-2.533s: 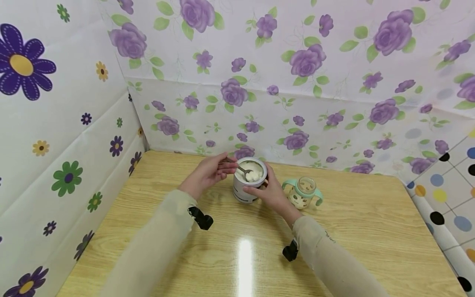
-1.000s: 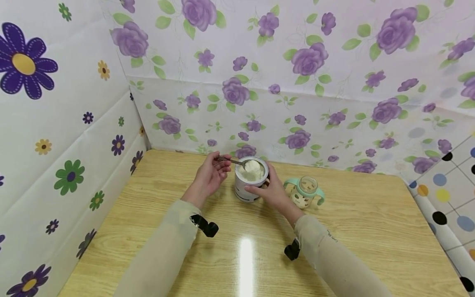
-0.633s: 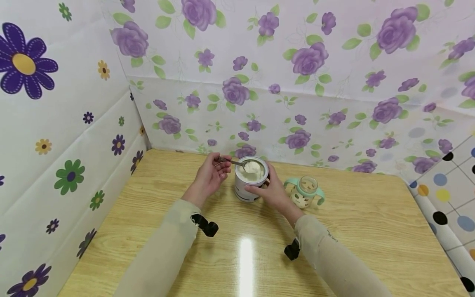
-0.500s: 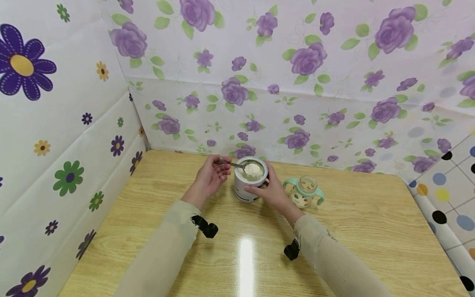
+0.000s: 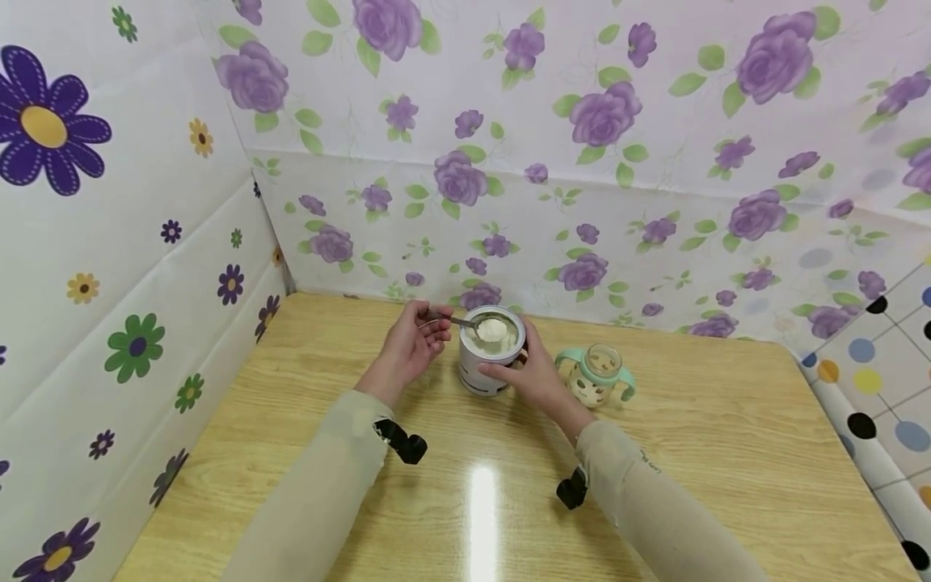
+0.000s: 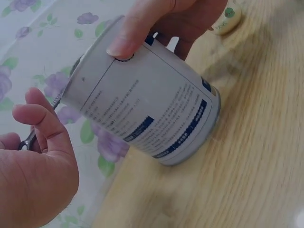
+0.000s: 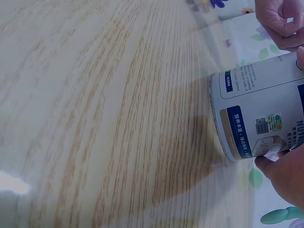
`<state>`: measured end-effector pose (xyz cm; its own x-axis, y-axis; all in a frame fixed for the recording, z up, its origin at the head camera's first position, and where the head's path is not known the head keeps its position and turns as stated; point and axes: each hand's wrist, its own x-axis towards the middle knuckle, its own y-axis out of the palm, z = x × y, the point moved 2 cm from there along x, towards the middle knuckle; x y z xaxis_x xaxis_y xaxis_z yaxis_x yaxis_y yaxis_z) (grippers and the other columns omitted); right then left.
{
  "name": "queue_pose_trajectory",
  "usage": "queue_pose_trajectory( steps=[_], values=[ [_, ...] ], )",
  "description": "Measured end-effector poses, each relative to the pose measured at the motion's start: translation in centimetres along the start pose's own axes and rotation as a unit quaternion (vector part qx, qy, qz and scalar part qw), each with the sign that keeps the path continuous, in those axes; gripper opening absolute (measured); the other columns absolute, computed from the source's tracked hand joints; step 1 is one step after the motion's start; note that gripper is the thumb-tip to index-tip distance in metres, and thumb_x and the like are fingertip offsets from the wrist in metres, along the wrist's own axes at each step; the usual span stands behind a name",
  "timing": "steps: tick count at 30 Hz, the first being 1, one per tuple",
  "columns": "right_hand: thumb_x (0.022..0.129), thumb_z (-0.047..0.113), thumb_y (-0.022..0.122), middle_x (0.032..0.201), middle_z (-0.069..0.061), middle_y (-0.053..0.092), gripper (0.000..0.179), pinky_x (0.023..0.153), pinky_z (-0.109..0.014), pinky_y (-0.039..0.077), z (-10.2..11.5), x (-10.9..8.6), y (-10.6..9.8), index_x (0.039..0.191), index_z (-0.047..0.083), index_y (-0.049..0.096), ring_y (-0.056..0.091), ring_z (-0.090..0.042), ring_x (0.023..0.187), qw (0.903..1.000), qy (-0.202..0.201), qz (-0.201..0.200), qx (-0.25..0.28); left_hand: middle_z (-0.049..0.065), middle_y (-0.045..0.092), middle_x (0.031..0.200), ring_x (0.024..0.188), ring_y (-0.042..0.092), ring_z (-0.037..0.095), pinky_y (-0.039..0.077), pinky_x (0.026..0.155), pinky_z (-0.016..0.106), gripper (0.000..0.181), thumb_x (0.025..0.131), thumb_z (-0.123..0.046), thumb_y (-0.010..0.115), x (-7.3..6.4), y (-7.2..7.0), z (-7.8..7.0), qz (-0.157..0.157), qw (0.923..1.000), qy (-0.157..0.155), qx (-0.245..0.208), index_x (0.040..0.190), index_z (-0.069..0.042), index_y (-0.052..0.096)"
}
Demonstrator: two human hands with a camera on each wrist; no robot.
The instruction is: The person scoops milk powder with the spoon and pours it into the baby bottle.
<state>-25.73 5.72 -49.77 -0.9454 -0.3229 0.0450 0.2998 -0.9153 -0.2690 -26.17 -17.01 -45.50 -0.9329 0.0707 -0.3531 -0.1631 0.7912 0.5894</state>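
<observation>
My left hand (image 5: 410,346) pinches the handle of a metal spoon (image 5: 461,322), which reaches over the can's left rim. A rounded heap of pale powder (image 5: 492,330) sits on the spoon's bowl, inside the can's mouth. The white tin can (image 5: 476,373) stands upright and lidless on the table, with more powder inside. Round its right side my right hand (image 5: 540,373) grips it, thumb at the front. The left wrist view shows the can's printed wall (image 6: 142,104) and the spoon handle (image 6: 29,141) between finger and thumb. In the right wrist view my right fingers (image 7: 280,173) touch the can's side.
A lidless baby bottle (image 5: 592,380) with mint-green handles stands just right of my right hand. The wooden table (image 5: 713,453) meets a flower-printed wall covering (image 5: 407,186) close behind the can. Another covered wall (image 5: 145,267) rises on the left.
The spoon has come up out of the powder with a heap on it. That heap has become smaller and smoother over the last second. My right hand and the can have stayed put.
</observation>
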Motion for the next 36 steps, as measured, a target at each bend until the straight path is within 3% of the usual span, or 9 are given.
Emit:
queue_pose_trajectory(
  steps=[21, 36],
  values=[
    [0.090, 0.026, 0.091, 0.163, -0.007, 0.040, 0.104, 0.124, -0.059, 0.033, 0.08, 0.15, -0.16, 0.169, 0.024, 0.022, 0.037, -0.033, 0.154, 1.0000, 0.000, 0.003, 0.001, 0.002, 0.068, 0.079, 0.063, 0.061, 0.011, 0.042, 0.052, 0.017, 0.038, 0.114, -0.031, 0.045, -0.04, 0.73, -0.52, 0.005, 0.9999, -0.016, -0.002, 0.106, -0.001, 0.068],
    [0.090, 0.024, 0.090, 0.165, -0.006, 0.038, 0.105, 0.125, -0.061, 0.030, -0.02, 0.00, -0.17, 0.170, 0.023, 0.022, 0.035, -0.032, 0.155, 1.0000, -0.004, 0.005, 0.000, 0.000, 0.071, 0.080, 0.061, 0.060, 0.008, 0.040, 0.049, 0.013, 0.037, 0.116, -0.034, 0.050, 0.41, 0.87, -0.08, -0.019, 0.9997, -0.010, 0.013, 0.111, -0.001, 0.067]
  ],
)
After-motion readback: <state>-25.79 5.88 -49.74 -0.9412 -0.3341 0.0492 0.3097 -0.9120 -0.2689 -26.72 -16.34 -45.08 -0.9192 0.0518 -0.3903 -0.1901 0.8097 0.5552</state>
